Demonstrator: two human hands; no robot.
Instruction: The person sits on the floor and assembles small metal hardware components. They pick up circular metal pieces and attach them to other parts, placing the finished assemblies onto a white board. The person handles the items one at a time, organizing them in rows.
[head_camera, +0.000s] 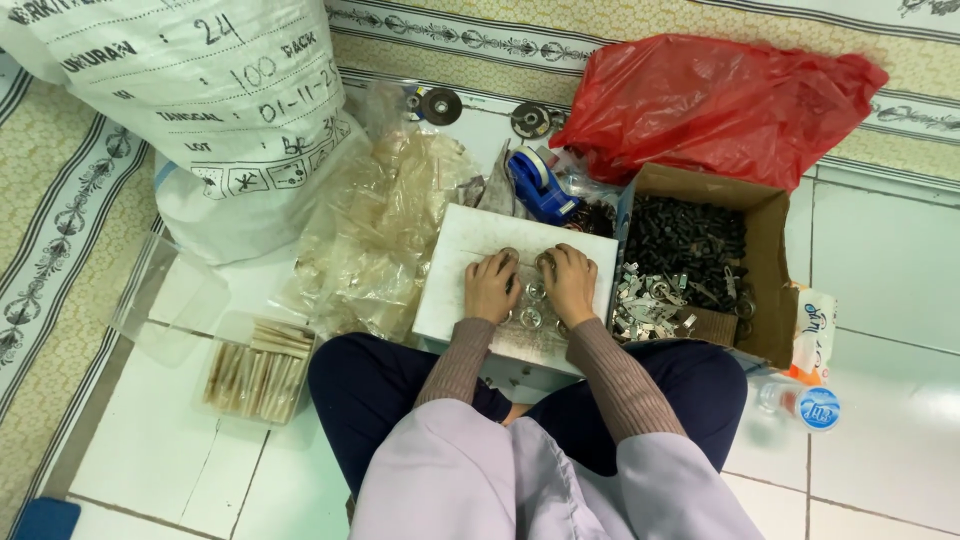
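At frame centre, the left hand (491, 285) and right hand (568, 282) rest curled, fingers down, on small metal rings (530, 312) atop a white board (470, 250). Whether either grips a ring cannot be told. The step looks like sorting; the cardboard box (765, 270) of parts sits right.

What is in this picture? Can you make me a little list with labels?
Place: white tiled floor, person sitting cross-legged
Work surface: white board on the lap
Left hand: resting on the board, fingers on small metal rings
Right hand: on the same rings
Right side: cardboard box of dark and silvery small parts, red plastic bag, water bottle
Left side: big white sack, clear plastic bags, clear tub of tan sticks
Behind board: blue tape dispenser
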